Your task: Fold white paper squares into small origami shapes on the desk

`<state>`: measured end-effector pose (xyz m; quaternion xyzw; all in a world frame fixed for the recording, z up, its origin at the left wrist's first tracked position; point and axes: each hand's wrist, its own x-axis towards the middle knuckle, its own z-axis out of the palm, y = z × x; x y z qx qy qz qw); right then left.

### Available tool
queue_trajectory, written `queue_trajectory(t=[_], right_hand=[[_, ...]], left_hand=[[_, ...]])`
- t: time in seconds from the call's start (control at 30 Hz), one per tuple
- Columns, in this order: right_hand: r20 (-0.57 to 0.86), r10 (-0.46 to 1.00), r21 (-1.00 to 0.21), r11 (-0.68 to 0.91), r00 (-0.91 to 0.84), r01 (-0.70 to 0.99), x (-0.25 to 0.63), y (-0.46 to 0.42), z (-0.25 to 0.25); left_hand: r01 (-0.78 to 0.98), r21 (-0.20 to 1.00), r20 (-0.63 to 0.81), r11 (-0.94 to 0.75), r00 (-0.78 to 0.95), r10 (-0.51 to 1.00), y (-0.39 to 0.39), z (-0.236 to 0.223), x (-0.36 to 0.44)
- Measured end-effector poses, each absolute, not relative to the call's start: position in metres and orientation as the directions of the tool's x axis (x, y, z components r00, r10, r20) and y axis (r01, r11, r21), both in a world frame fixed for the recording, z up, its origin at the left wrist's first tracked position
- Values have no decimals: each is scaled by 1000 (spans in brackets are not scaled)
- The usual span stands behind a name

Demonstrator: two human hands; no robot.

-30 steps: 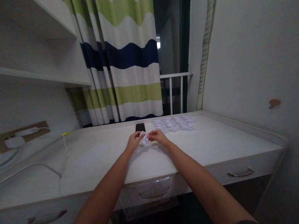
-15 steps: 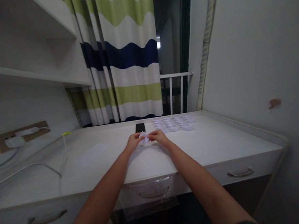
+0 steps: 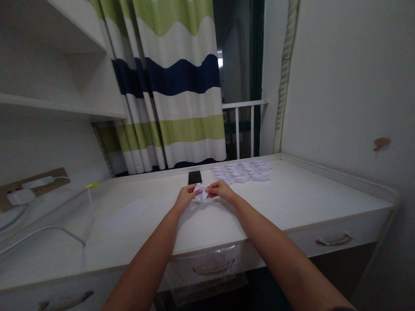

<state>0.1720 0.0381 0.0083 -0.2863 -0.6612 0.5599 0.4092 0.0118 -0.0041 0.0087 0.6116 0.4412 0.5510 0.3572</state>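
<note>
Toward five o'clock from a flat black rectangular object (image 3: 195,177), left hand (image 3: 184,197) and right hand (image 3: 222,190) pinch a small white folded paper (image 3: 201,195) from opposite sides, likely steadying it; toward two o'clock, white folded-paper pieces (image 3: 242,171) lie grouped, seemingly for working room.

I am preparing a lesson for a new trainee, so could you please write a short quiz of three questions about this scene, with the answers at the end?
1. True or false: the left hand and the right hand both touch one small folded piece.

2. In the picture, where does the flat white sheet lie?
A) right of both hands
B) left of both hands
C) between the hands

3. Fill in: in the picture, the group of white pieces lies to the ____ of the black flat object.

Key: 1. true; 2. B; 3. right
</note>
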Motion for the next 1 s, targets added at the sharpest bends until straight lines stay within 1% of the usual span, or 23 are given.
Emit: queue_trajectory(t=[0.17,0.23,0.33,0.47,0.83,1.0], right_hand=[[240,868,-970,200,-436,-135,172,41,8],[244,880,-968,192,-409,-163,173,42,8],[255,872,-964,195,-418,-180,173,42,8],[278,851,-959,217,-445,-182,173,41,8],[283,854,-958,224,-437,-181,172,38,10],[302,855,-949,225,-421,-223,172,38,10]], left_hand=[[65,958,282,-278,-46,958,-7,9,12],[49,963,268,-265,-53,962,-7,9,11],[48,964,264,-262,-42,964,-6,8,9],[76,953,295,-292,-40,955,-3,8,8],[155,920,377,-359,-110,919,-2,10,11],[172,904,408,-390,-81,909,-6,12,14]])
